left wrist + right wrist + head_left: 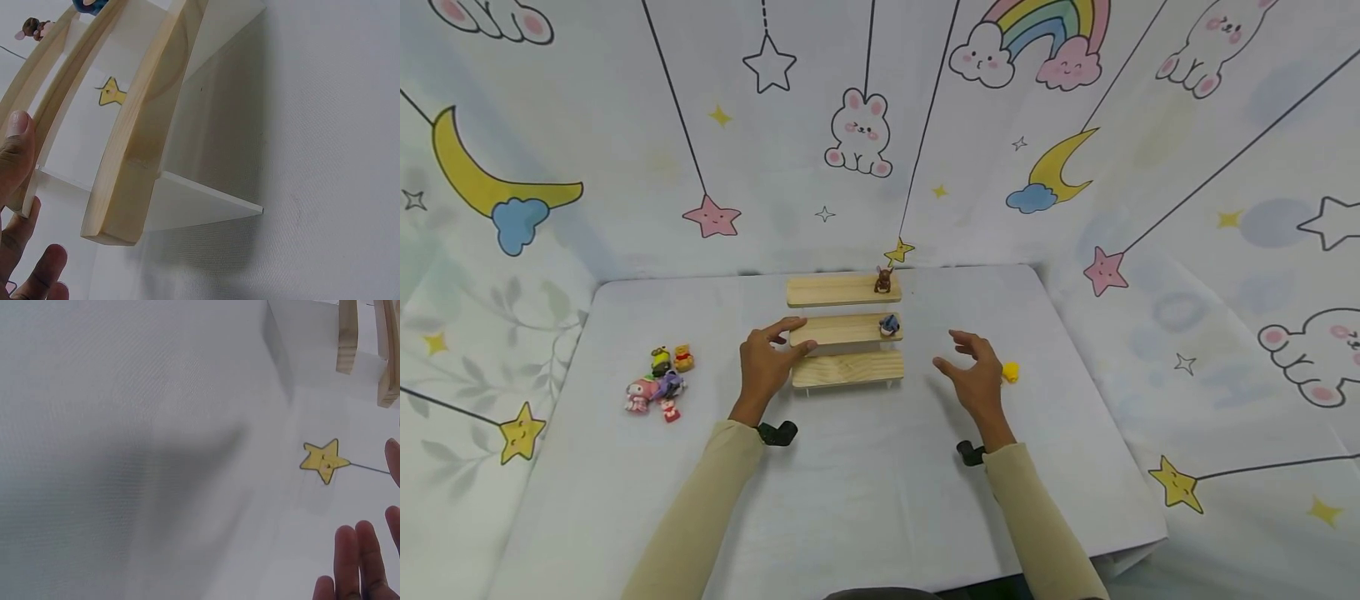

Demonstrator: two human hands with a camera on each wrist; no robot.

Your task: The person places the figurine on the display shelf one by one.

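A three-tier wooden shelf (pixel 848 368) with white supports stands on the white table. My left hand (pixel 766 367) pinches the left end of its middle plank (pixel 835 331), thumb at the front edge; the left wrist view shows this thumb (pixel 17 147) against the wood. A brown figurine (pixel 883 281) sits at the right of the top plank, and a blue figurine (pixel 889 325) at the right of the middle one. To the right of the shelf, my right hand (pixel 974 375) holds nothing, its thumb and fingers apart. Just beyond it lies a yellow toy (pixel 1011 372), partly hidden.
Several small figurines lie in a group on the table's left, among them a pink one (pixel 638 395), a purple one (pixel 670 385) and an orange one (pixel 683 358). A printed cloth (pixel 820 233) with stars and bunnies hangs behind the white table (pixel 865 483).
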